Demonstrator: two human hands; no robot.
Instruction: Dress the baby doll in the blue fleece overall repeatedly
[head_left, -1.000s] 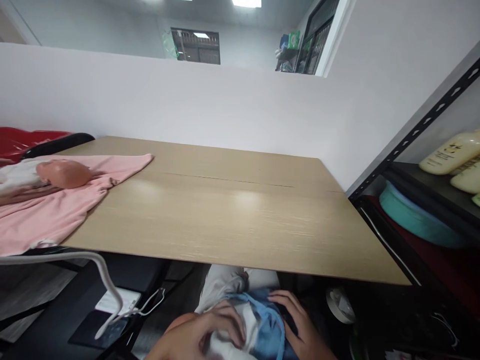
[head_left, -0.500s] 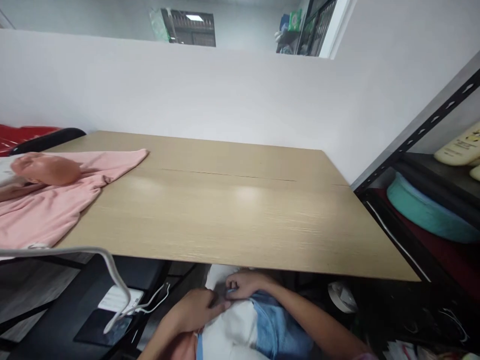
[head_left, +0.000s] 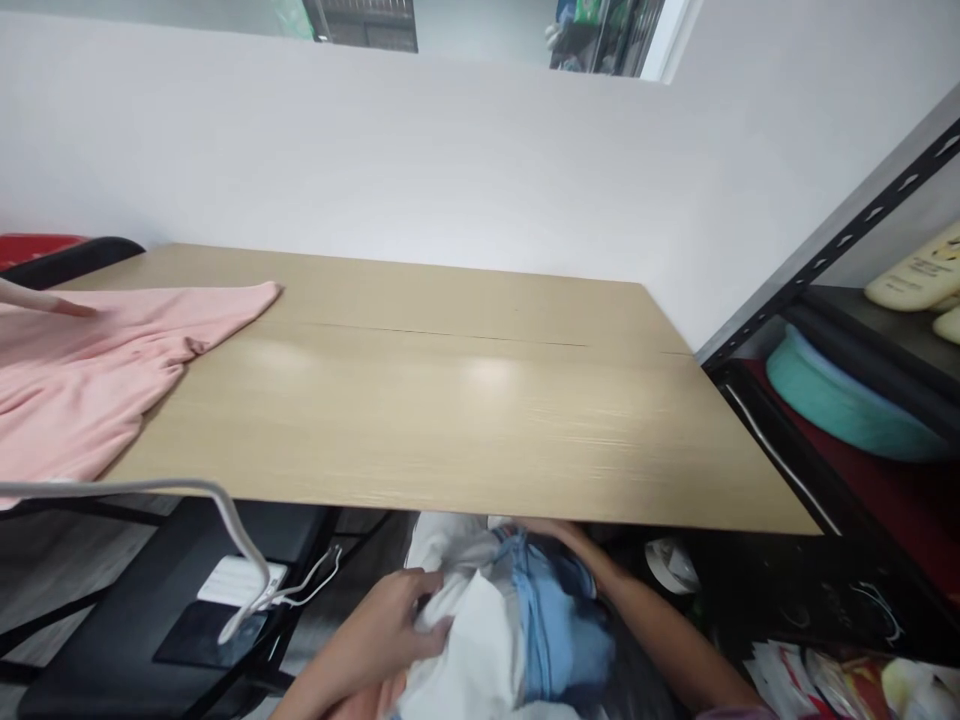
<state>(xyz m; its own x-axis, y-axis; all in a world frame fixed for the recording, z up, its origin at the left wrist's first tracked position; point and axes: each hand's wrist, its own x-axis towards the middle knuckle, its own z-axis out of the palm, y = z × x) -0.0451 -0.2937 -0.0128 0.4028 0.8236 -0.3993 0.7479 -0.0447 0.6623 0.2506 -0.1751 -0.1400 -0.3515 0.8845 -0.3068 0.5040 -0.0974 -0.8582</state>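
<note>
White and blue cloth, one bundle, soft and rumpled: located below the near edge of the table, close against the person, white part toward the left, blue part toward the right. Left hand, one: set at the left border of the white part, its fingers and thumb in contact with the fabric. Grip: moderately narrow, with a visible gap between thumb and forefinger; from where I stand I cannot tell whether a fold is pinched there. Right hand, one: at the far end of the bundle, beyond the blue part, mostly hidden under the table's edge; state of that grip cannot be told. Its forearm runs along the right side of the blue fabric, so the bundle lies between the two arms. Nearby, pink cloth, spread over the left end of the table, well apart from both hands. Black chair, to the left of the bundle, carrying a cable.
</note>
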